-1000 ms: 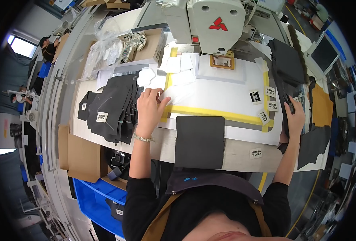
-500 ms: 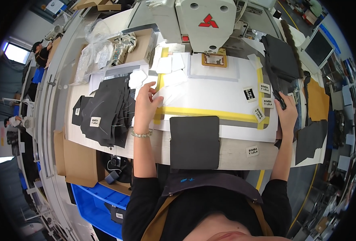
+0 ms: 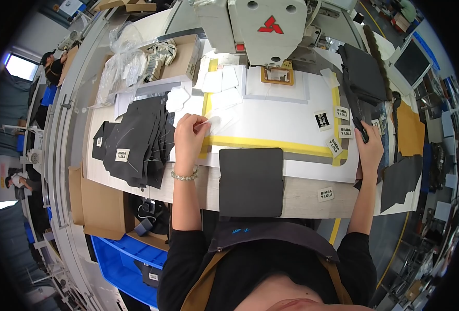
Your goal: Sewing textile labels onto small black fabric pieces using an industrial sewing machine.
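Note:
My left hand (image 3: 190, 139) is closed in a pinch at the edge of a thin, whitish, see-through sheet (image 3: 223, 122), left of the white work surface's middle. Small white pieces (image 3: 212, 81) lie just beyond it. At the right, my right hand (image 3: 370, 150) is wrapped round a black hand tool (image 3: 361, 130) whose exact kind I cannot make out. Several lettered labels (image 3: 345, 131) lie to the left of that hand, some over yellow tape (image 3: 271, 145). Directly before me rests a stack of dark grey fabric panels (image 3: 251, 182).
A sewing machine head (image 3: 270, 31) stands over an orange frame (image 3: 277, 76) at the back. Left are a pile of dark panels (image 3: 136, 142) and a cardboard box (image 3: 188, 59) of labels with plastic bags. A dark folded stack (image 3: 364, 72) sits far right.
My left hand's fingers have closed from a spread pose into a pinch on the thin sheet, the hand dropping slightly nearer. My right hand stays about where it was with the black tool.

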A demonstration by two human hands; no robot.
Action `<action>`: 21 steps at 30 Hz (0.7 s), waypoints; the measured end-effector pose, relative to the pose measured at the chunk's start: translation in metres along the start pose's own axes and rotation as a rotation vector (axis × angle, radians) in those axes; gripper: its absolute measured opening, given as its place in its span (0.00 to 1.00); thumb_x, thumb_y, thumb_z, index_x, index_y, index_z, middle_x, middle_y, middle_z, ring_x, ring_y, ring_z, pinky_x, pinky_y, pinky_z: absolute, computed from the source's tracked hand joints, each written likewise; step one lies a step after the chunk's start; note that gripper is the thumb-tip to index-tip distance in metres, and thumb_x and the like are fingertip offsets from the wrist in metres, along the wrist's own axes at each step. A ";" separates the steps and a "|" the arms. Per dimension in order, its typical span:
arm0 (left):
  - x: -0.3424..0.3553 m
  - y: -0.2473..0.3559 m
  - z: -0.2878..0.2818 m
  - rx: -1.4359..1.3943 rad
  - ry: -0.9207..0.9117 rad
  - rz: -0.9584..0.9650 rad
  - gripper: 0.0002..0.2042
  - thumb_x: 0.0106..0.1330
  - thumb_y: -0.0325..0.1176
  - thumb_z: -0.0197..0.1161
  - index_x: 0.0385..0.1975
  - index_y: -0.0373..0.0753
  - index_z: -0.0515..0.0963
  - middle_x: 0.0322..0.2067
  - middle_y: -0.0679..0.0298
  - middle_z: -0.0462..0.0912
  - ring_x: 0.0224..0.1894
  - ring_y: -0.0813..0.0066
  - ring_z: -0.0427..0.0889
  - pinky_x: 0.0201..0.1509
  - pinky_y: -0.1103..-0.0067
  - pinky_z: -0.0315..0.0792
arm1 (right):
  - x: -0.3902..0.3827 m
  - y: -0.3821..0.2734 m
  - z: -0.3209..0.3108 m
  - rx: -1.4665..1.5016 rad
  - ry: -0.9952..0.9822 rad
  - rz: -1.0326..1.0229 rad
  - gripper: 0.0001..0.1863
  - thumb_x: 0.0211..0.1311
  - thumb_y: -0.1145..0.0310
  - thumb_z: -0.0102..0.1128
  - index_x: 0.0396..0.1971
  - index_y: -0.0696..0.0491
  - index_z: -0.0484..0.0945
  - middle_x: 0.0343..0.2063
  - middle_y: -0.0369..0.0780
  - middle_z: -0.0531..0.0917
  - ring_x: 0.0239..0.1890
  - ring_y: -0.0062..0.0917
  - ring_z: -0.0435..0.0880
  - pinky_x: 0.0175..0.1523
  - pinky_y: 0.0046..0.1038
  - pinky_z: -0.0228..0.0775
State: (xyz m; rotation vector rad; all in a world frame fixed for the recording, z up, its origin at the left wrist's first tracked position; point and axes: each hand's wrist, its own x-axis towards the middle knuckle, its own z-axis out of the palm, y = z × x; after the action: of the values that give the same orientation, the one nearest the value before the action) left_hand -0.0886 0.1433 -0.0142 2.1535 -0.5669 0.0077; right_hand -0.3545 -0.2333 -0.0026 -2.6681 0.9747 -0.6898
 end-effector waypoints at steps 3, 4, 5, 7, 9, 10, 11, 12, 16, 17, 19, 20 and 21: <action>-0.002 0.001 -0.002 0.057 -0.024 0.073 0.06 0.54 0.21 0.68 0.31 0.35 0.79 0.34 0.64 0.78 0.32 0.71 0.74 0.32 0.79 0.71 | 0.000 -0.002 -0.001 -0.005 0.001 0.000 0.15 0.62 0.64 0.63 0.47 0.54 0.80 0.41 0.40 0.80 0.45 0.35 0.80 0.50 0.29 0.71; -0.002 0.001 -0.002 0.058 -0.032 0.119 0.06 0.53 0.21 0.68 0.29 0.36 0.79 0.35 0.64 0.77 0.34 0.71 0.74 0.32 0.79 0.71 | 0.000 -0.002 -0.001 -0.004 0.003 0.000 0.15 0.61 0.64 0.63 0.46 0.54 0.80 0.41 0.40 0.80 0.45 0.35 0.80 0.50 0.29 0.70; -0.003 0.000 -0.002 0.058 -0.032 0.120 0.06 0.53 0.21 0.68 0.29 0.36 0.79 0.35 0.64 0.77 0.34 0.71 0.74 0.32 0.79 0.71 | 0.000 0.001 -0.001 -0.004 0.004 0.000 0.15 0.61 0.64 0.63 0.46 0.54 0.80 0.41 0.40 0.80 0.45 0.35 0.80 0.50 0.29 0.70; -0.005 -0.004 -0.001 0.132 0.002 0.221 0.07 0.53 0.19 0.67 0.29 0.36 0.79 0.37 0.64 0.77 0.36 0.70 0.73 0.32 0.79 0.71 | 0.000 0.010 0.000 -0.055 0.101 -0.126 0.15 0.60 0.66 0.64 0.45 0.54 0.82 0.40 0.41 0.79 0.44 0.36 0.80 0.49 0.30 0.71; -0.006 -0.005 -0.002 0.091 -0.019 0.174 0.07 0.52 0.19 0.67 0.30 0.36 0.78 0.37 0.64 0.77 0.34 0.71 0.73 0.32 0.80 0.71 | 0.001 0.010 -0.003 -0.035 0.154 -0.130 0.14 0.59 0.67 0.65 0.44 0.55 0.82 0.40 0.41 0.79 0.45 0.35 0.79 0.50 0.30 0.70; -0.006 -0.002 -0.003 0.049 -0.044 0.127 0.08 0.51 0.19 0.67 0.30 0.36 0.78 0.37 0.64 0.76 0.32 0.72 0.72 0.31 0.80 0.71 | 0.002 0.006 -0.007 -0.017 0.207 -0.131 0.13 0.59 0.69 0.65 0.44 0.55 0.82 0.40 0.42 0.79 0.45 0.35 0.78 0.51 0.31 0.70; -0.005 0.001 -0.005 0.050 -0.045 0.128 0.08 0.51 0.19 0.67 0.30 0.36 0.78 0.37 0.64 0.76 0.32 0.72 0.72 0.31 0.80 0.71 | 0.002 0.000 -0.009 -0.016 0.208 -0.130 0.13 0.59 0.69 0.65 0.44 0.55 0.82 0.40 0.42 0.79 0.45 0.35 0.78 0.51 0.31 0.70; -0.004 0.004 -0.006 -0.018 -0.073 0.043 0.08 0.50 0.18 0.67 0.30 0.35 0.78 0.36 0.64 0.76 0.30 0.73 0.71 0.31 0.80 0.70 | 0.001 -0.010 -0.010 0.044 0.186 -0.153 0.14 0.58 0.71 0.65 0.44 0.55 0.82 0.41 0.42 0.79 0.45 0.35 0.78 0.50 0.31 0.70; 0.004 0.007 -0.014 -0.021 -0.216 0.010 0.08 0.49 0.18 0.67 0.29 0.33 0.79 0.33 0.65 0.73 0.25 0.77 0.66 0.31 0.80 0.69 | -0.002 -0.062 0.001 0.252 0.056 -0.341 0.14 0.52 0.73 0.68 0.41 0.55 0.83 0.39 0.41 0.79 0.42 0.33 0.78 0.48 0.31 0.69; 0.005 0.007 -0.014 -0.021 -0.216 0.016 0.08 0.49 0.18 0.67 0.29 0.33 0.79 0.33 0.65 0.73 0.25 0.77 0.66 0.31 0.80 0.69 | -0.005 -0.075 0.006 0.274 0.012 -0.419 0.14 0.51 0.72 0.69 0.40 0.54 0.83 0.39 0.40 0.79 0.41 0.32 0.78 0.47 0.30 0.69; 0.004 0.005 -0.014 0.010 -0.204 0.009 0.06 0.49 0.18 0.68 0.28 0.32 0.80 0.31 0.65 0.71 0.25 0.77 0.65 0.30 0.81 0.68 | -0.007 -0.102 0.014 0.277 -0.072 -0.586 0.15 0.50 0.70 0.69 0.40 0.52 0.83 0.40 0.39 0.79 0.41 0.30 0.78 0.46 0.30 0.69; 0.003 0.007 -0.014 0.010 -0.205 0.012 0.06 0.49 0.18 0.68 0.28 0.32 0.80 0.31 0.65 0.71 0.25 0.77 0.65 0.30 0.81 0.68 | -0.006 -0.115 0.017 0.256 -0.112 -0.671 0.15 0.50 0.69 0.69 0.40 0.52 0.83 0.40 0.39 0.79 0.41 0.30 0.78 0.45 0.30 0.69; 0.002 0.011 -0.014 0.004 -0.181 -0.004 0.06 0.49 0.18 0.67 0.27 0.33 0.81 0.31 0.65 0.72 0.25 0.77 0.65 0.30 0.80 0.69 | -0.007 -0.127 0.020 0.273 -0.153 -0.735 0.16 0.50 0.68 0.69 0.42 0.51 0.83 0.42 0.39 0.79 0.42 0.30 0.78 0.46 0.31 0.69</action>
State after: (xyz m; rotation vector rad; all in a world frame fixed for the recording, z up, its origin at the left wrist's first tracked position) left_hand -0.0889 0.1474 0.0030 2.1722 -0.6664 -0.1908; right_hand -0.2788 -0.1319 0.0226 -2.7332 -0.1672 -0.6605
